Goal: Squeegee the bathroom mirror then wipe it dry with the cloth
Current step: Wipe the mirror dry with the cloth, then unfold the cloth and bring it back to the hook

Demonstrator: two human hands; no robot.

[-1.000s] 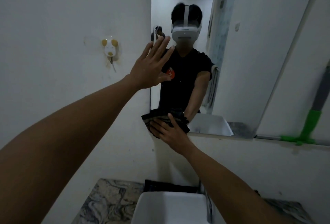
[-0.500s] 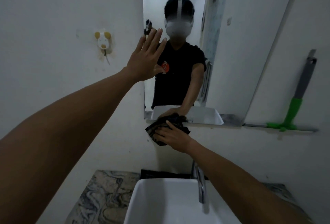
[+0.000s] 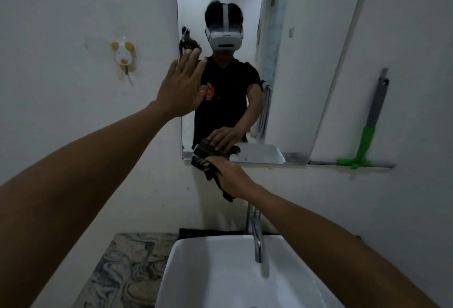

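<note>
The bathroom mirror (image 3: 306,67) hangs on the white wall ahead and reflects a person wearing a headset. My left hand (image 3: 180,87) is flat and open, its fingers spread against the mirror's left edge. My right hand (image 3: 229,176) grips a dark striped cloth (image 3: 204,165) right at the mirror's bottom edge, left of centre. A squeegee (image 3: 367,141) with a green head and grey handle leans upright on a narrow ledge to the right of the mirror, untouched.
A white basin (image 3: 220,278) with a chrome tap (image 3: 256,236) sits directly below my arms. A marbled counter (image 3: 122,271) lies to its left. A small white and yellow wall hook (image 3: 123,56) is mounted left of the mirror.
My right hand has carried the cloth down from the mirror's lower glass to its bottom edge. My left hand stays pressed at the mirror's left side. My view has tilted downward.
</note>
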